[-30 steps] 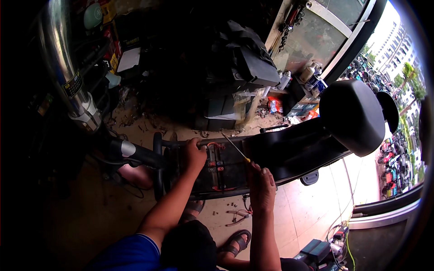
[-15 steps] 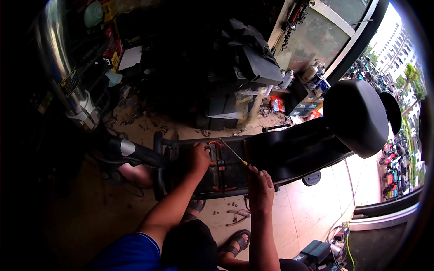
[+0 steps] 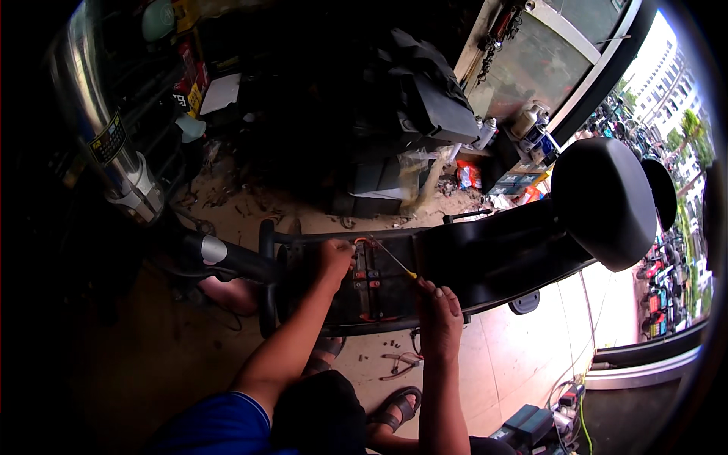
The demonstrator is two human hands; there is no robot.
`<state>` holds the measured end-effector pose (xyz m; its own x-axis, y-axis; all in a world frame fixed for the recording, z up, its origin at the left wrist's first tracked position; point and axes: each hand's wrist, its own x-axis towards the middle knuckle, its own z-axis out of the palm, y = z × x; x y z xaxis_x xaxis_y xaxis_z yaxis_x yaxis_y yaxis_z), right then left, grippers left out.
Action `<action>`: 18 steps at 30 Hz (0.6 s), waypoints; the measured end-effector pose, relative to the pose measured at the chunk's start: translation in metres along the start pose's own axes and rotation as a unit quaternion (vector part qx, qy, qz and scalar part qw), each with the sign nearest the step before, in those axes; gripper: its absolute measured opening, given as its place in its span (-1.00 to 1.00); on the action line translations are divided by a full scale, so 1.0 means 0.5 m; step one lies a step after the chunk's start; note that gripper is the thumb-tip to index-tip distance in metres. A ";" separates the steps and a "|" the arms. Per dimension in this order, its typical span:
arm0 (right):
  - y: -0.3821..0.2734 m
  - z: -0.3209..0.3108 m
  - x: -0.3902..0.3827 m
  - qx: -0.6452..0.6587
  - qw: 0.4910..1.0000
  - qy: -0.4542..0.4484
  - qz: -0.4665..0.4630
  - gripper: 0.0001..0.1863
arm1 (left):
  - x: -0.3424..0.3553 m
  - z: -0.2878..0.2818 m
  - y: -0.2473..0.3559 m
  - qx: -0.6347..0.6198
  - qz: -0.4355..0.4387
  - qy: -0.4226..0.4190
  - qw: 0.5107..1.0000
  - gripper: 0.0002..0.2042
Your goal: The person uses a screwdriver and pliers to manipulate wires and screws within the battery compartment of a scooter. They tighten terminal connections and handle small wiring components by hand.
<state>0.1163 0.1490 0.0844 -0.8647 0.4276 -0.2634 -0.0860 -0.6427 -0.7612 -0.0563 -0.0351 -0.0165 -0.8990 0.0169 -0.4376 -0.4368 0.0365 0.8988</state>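
We see a pale tiled floor (image 3: pixel 523 334). Directly on it lie pliers (image 3: pixel 413 362), and to the left of them we notice some small dark pieces (image 3: pixel 365 356). Two sandals (image 3: pixel 402 402) rest there also. Beyond the scooter (image 3: pixel 485 265), we find scattered debris (image 3: pixel 243 201) on this floor.

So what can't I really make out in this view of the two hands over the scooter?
All in the head view:
- Left hand's fingertips: too small and shaded to tell what they pinch, if anything.
- Screwdriver-like tool: its handle is mostly covered by the right hand; whether its tip touches the orange wire is too small to tell.
- Shiny metal tube: top cut off by the picture's edge.
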 end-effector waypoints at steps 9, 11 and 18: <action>-0.019 -0.012 -0.002 -0.009 1.000 -0.001 -0.012 -0.76 | 0.003 -0.026 0.043 -0.115 -0.168 -0.090 0.975 -0.81; -0.019 -0.017 -0.003 -0.005 1.000 -0.005 -0.013 -0.76 | 0.024 -0.025 0.021 -0.122 -0.178 -0.122 0.969 -0.81; -0.023 -0.030 0.000 0.023 0.999 0.024 -0.020 -0.70 | 0.041 0.029 -0.036 -0.315 -0.188 -0.129 0.921 -0.83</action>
<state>0.1247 0.1657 0.0843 -0.8353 0.4826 -0.2632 -0.1431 -0.6532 -0.7435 -0.0666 -0.0211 -0.0420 -0.6787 0.3606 -0.6398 -0.7202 -0.4970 0.4840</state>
